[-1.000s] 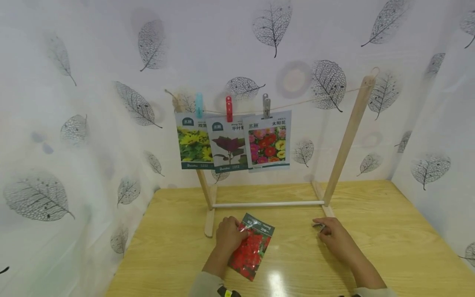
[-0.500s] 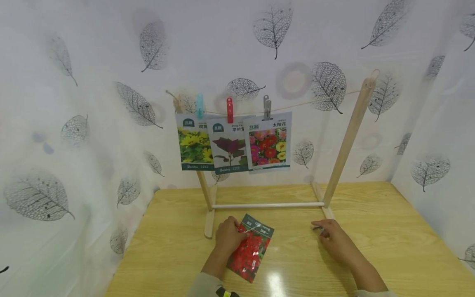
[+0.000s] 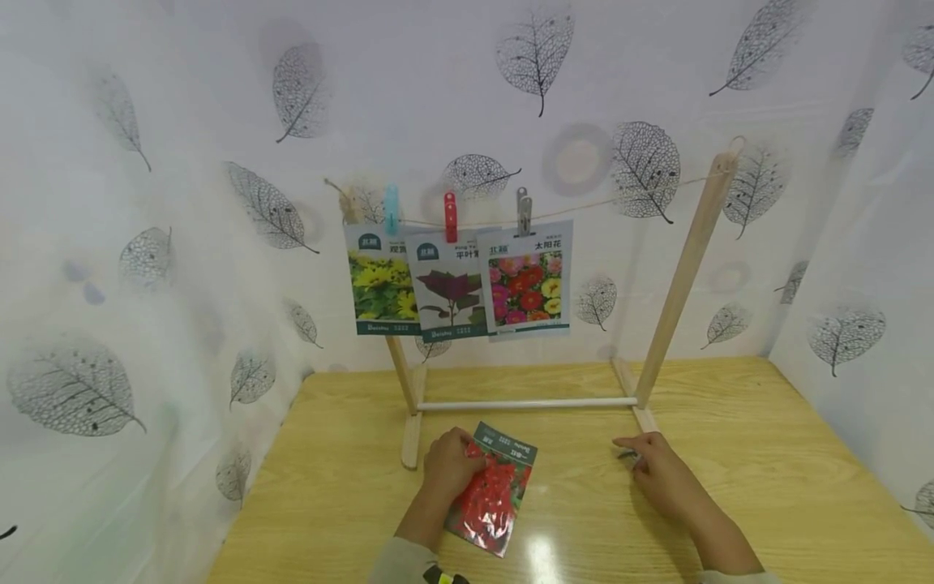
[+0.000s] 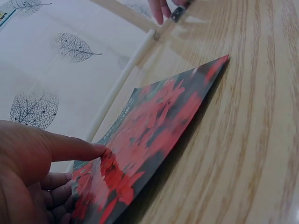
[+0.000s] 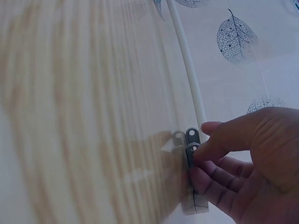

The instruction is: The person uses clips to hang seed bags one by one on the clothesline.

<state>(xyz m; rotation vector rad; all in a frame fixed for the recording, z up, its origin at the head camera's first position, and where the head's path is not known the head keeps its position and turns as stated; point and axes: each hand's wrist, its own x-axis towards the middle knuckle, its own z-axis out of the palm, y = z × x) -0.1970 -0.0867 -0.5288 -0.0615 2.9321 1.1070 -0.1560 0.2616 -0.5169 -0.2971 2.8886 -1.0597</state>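
My left hand (image 3: 447, 467) pinches a seed packet (image 3: 496, 495) with red flowers by its left edge, thumb on top. In the left wrist view the packet (image 4: 154, 126) tilts, with a shadow under its near edge. At the right, my right hand (image 3: 660, 466) pinches a grey clothespin (image 5: 192, 161) low by the table, seen best in the right wrist view. On a string behind them hang three more packets: yellow flowers (image 3: 383, 284), a purple-leaved plant (image 3: 447, 296) and mixed flowers (image 3: 529, 284). Blue (image 3: 392, 209), red (image 3: 451, 217) and grey (image 3: 524, 212) clothespins hold these.
The string (image 3: 620, 196) runs between the stand's two wooden posts, the right post (image 3: 686, 276) in plain view. A white rod (image 3: 529, 403) joins the posts low down. Leaf-printed sheeting (image 3: 803, 203) surrounds the wooden table (image 3: 584, 503).
The red-flower packet has shifted and turned slightly in my left hand. My right fingers have moved a little on the grey clothespin, which shows less in the head view. The hanging packets stay put.
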